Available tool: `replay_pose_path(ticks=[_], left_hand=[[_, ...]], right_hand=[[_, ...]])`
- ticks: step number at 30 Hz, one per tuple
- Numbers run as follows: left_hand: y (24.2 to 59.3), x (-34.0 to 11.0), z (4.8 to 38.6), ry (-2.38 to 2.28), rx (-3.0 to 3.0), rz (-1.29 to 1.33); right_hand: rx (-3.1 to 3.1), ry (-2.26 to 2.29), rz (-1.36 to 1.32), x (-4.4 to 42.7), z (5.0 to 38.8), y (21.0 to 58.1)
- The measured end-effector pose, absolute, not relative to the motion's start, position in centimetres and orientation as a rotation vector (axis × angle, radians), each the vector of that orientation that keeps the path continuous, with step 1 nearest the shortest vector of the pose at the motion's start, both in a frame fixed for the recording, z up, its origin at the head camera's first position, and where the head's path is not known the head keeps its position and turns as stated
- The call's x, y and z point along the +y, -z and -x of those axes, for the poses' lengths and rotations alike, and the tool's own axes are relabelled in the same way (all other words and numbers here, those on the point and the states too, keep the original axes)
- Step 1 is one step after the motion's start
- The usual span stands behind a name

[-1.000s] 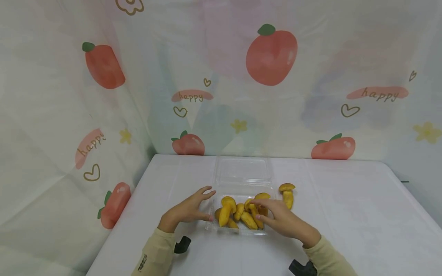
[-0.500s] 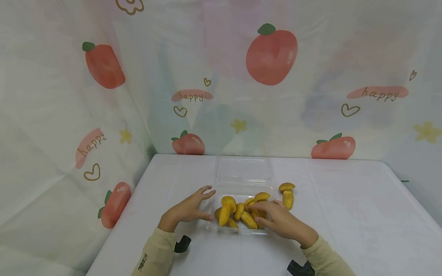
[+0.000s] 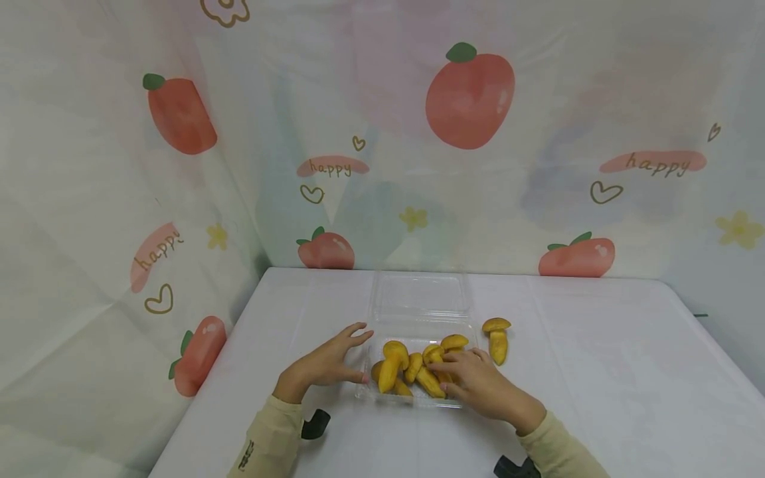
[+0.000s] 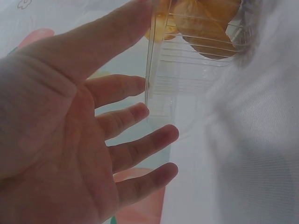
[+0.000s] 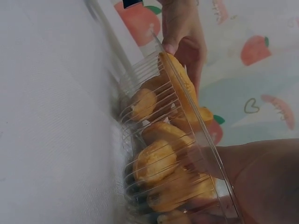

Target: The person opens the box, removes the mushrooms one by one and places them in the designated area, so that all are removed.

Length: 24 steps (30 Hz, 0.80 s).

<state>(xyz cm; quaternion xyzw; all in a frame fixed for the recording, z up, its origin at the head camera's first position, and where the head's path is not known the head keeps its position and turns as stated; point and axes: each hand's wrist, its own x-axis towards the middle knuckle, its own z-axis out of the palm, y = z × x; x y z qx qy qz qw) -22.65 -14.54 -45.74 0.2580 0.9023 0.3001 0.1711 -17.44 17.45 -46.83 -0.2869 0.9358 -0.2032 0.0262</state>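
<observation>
The left hand (image 3: pixel 325 362) spreads its fingers at the left edge of the clear box (image 3: pixel 421 326) near the far edge of the table (image 3: pixel 597 372), the right hand (image 3: pixel 483 385) reaching onto mushrooms (image 3: pixel 391 366) inside, its grip unclear.

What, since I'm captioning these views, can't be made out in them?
Head view: exactly how many yellow mushrooms lie in the clear container; the right hand covers some.
Head view: the lettering on the left sleeve; too small to read.
Right wrist view: whether the right hand grips a mushroom; blur and the ribbed wall obscure it.
Left wrist view: the container's full outline; the top edge cuts it off.
</observation>
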Motion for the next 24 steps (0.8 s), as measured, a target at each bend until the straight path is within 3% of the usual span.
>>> replay_pose_path(ticks=[13,24], left_hand=[[45.64,-14.50,22.43,-0.859,2.560,-0.731],[45.72,-14.64,22.48,-0.852,2.560,-0.746]], right_hand=[[2.882,0.749,0.867,17.63,17.68,47.10],[2.846,1.110,0.857,18.17,18.32,46.80]])
